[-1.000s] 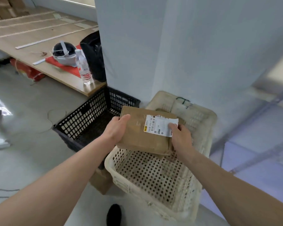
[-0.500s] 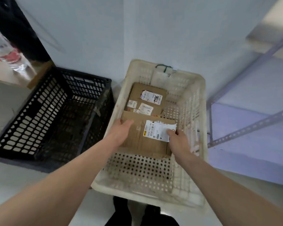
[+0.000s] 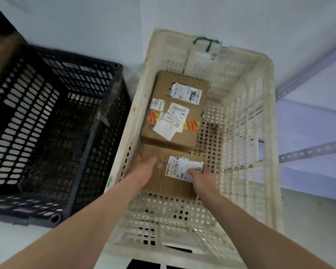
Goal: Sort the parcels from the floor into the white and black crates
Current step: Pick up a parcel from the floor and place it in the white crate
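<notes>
1. The black crate stands on the pale floor at the left. Its slotted walls are dark, and its right side is just beside the white crate.
2. The left hand reaches down into the white crate. It holds the left edge of the flat parcel, with the thumb lying on the cardboard top and the fingers mostly hidden at the parcel's side.
3. The flat parcel is a thin brown cardboard piece inside the white crate, in its near-middle part and low between the walls. I cannot tell whether it already rests on the perforated bottom. A white shipping label with a yellow mark sits at its far right corner.
4. The taller parcel is a brown box that lies in the far half of the same crate. Its near edge meets the flat parcel's far edge. It carries several white labels, one with handwritten digits, and a strip of red-and-yellow tape.
5. The right hand grips the flat parcel's right edge. The thumb presses on the shipping label and the fingers are curled out of sight beneath.
6. The white crate is cream-coloured and perforated and stands against the pale wall. A green tie is looped at its far rim.
7. At the far right, perforated metal rails run slantwise beyond the crate.
</notes>
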Motion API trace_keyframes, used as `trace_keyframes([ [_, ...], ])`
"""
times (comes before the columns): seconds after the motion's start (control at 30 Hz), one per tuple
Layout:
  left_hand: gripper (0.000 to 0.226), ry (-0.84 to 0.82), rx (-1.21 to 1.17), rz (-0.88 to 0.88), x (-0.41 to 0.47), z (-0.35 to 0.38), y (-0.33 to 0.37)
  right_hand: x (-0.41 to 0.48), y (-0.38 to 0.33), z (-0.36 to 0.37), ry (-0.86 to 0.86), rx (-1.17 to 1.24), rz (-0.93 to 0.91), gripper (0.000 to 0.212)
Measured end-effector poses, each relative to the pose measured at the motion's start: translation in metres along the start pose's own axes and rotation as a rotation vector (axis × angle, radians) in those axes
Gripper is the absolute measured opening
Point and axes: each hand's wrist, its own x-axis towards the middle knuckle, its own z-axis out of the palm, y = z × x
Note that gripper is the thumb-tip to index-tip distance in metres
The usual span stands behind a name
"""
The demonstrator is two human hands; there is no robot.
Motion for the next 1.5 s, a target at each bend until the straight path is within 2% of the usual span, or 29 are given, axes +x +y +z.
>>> trace_keyframes([
  [0.1, 0.088, 0.061, 0.077, 0.018, 0.015, 0.014, -0.005, 0.018, 0.003, 0.012, -0.019, 0.044, -0.007, 0.027],
  [0.2, 0.096, 0.116, 0.103, 0.174, 0.011, 0.034, -0.013, 0.032, 0.007, 0.021, -0.011, 0.129, 0.022, 0.035],
  [0.3, 0.098, 0.186, 0.282, 0.282, 0.005, 0.049, -0.024, 0.039, 0.014, 0.027, -0.062, 0.158, 0.042, 0.042],
  [0.47, 0.085, 0.102, 0.432, 0.087, 0.013, 0.054, -0.028, 0.041, 0.016, 0.037, -0.143, 0.189, 0.067, 0.046],
  [0.57, 0.081, 0.117, 0.555, 0.068, 0.018, 0.054, -0.028, 0.043, 0.016, 0.040, -0.160, 0.189, 0.047, 0.049],
  [0.83, 0.082, 0.016, 0.569, 0.048, 0.019, 0.060, -0.022, 0.042, 0.018, 0.036, -0.192, 0.185, 0.025, 0.045],
  [1.17, 0.079, -0.079, 0.441, 0.070, 0.018, 0.041, -0.018, 0.041, 0.006, 0.027, -0.272, 0.061, 0.031, 0.035],
  [1.43, 0.064, -0.059, 0.366, 0.176, 0.002, 0.031, -0.018, 0.024, -0.002, 0.019, -0.159, 0.037, -0.072, 0.034],
  [1.5, 0.066, -0.058, 0.360, 0.200, -0.012, 0.024, -0.009, 0.011, -0.013, 0.012, -0.125, 0.019, -0.125, 0.042],
])
